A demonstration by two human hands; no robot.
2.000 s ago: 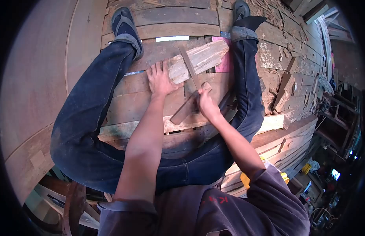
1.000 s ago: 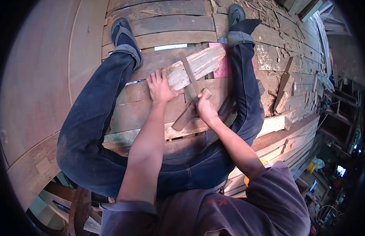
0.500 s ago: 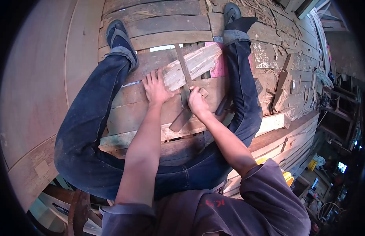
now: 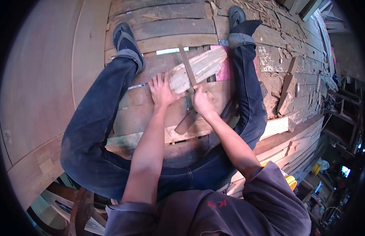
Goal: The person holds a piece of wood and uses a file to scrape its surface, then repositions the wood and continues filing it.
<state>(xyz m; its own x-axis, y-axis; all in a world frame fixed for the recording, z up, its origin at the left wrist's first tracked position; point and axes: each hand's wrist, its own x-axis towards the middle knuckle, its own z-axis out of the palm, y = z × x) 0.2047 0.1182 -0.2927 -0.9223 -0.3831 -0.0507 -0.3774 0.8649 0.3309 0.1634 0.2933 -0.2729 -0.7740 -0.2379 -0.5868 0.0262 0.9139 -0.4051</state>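
A: What does the right hand [image 4: 201, 103] hold?

B: Its fingers are closed around a try square [image 4: 187, 66], at the corner where the thin dark blade meets the wooden stock. The blade lies across the wood block [image 4: 206, 63]; the stock points back toward the person's body.

A: And the left hand [image 4: 163, 89]?

B: It is not closed. It lies flat with the fingers spread, and the fingertips touch the near end of the block, just beside the blade.

A: Where is the block?

B: It lies slanted on the old planks [image 4: 170, 23], between the two legs [image 4: 96, 118] in dark jeans. Its far end rests on a pink sheet [image 4: 225, 69], close to the right leg. The sandals [image 4: 125, 37] stand on the planks beyond it.
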